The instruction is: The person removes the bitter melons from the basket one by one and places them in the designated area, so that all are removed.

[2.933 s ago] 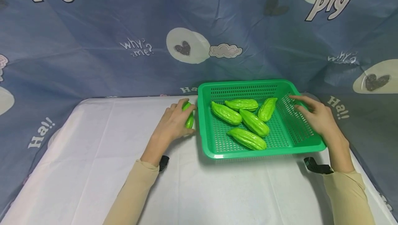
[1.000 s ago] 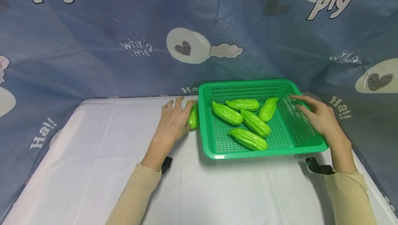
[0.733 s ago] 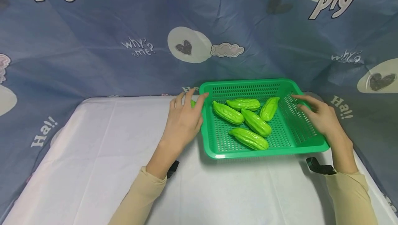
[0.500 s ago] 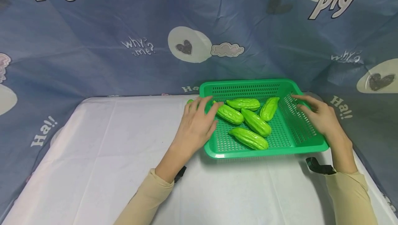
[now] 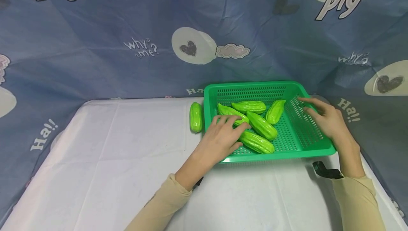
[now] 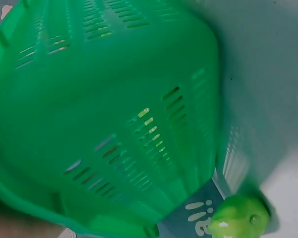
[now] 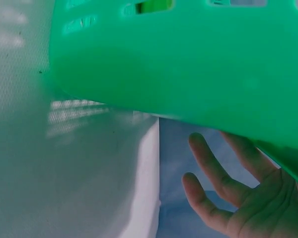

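Observation:
Several light-green, ridged bitter melons, one of them a bitter melon (image 5: pixel 262 126) near the middle, lie in a green perforated plastic basket (image 5: pixel 293 158). Another bitter melon (image 5: pixel 196 117) is on the table just left of the basket; its end shows as a bitter melon (image 6: pixel 238 218) in the left wrist view. My left hand (image 5: pixel 220 137) hangs over the basket's left front, fingers loosely bent, above two melons it partly covers. My right hand (image 5: pixel 329 123) holds the basket's right rim, thumb and forefinger over the inside. Its other fingers spread outside, seen on the right hand (image 7: pixel 263 208) in the right wrist view.
A white cloth covers the table (image 5: pixel 127 160). Behind it and around its sides hangs a blue printed curtain (image 5: pixel 143 71), close to the basket's back rim. A black strap device (image 5: pixel 326 171) sits at the right wrist.
My left hand lets go of the bitter melon left of the basket and moves right and nearer, over the basket's left front. The right hand and the basket stay in place.

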The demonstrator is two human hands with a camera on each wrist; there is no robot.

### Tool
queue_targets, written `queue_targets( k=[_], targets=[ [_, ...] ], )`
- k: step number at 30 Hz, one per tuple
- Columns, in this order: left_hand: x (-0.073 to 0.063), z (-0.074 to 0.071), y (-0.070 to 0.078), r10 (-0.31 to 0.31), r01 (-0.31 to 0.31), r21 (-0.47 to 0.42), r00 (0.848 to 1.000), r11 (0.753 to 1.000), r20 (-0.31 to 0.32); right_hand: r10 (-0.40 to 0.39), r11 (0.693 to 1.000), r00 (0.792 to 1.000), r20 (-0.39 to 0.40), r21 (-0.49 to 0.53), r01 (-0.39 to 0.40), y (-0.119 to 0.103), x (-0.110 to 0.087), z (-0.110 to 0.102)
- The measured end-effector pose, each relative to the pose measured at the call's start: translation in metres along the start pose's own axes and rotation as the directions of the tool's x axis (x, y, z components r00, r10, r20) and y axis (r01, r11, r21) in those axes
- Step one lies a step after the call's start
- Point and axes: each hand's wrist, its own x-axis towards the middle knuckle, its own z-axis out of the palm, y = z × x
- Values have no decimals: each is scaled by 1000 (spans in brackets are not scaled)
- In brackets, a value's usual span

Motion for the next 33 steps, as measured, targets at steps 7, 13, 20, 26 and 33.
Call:
queue_targets(
  k=[7, 13, 20, 26, 33],
  targets=[
    [10, 3, 5, 65, -62, -25, 992, 998, 109, 8, 1000, 1000, 3, 5, -8, -2, 1, 0],
    [17, 11, 9, 81, -76, -50, 991, 996, 104, 14, 1000, 1000, 4, -3, -14, -1, 1, 0],
    [26, 17, 13, 72, -71, -16, 984, 997, 162, 7, 1000, 1000, 2, 7, -7, -1, 1, 1],
    [29, 20, 16, 50, -50, -4, 982, 999, 181, 17, 1000, 1000, -3, -2, -17, 0, 1, 0],
    [27, 21, 15, 34, -44, 70, 989, 997, 141, 11, 1000, 1000, 1, -2, -11, -2, 0, -1]
  ],
)
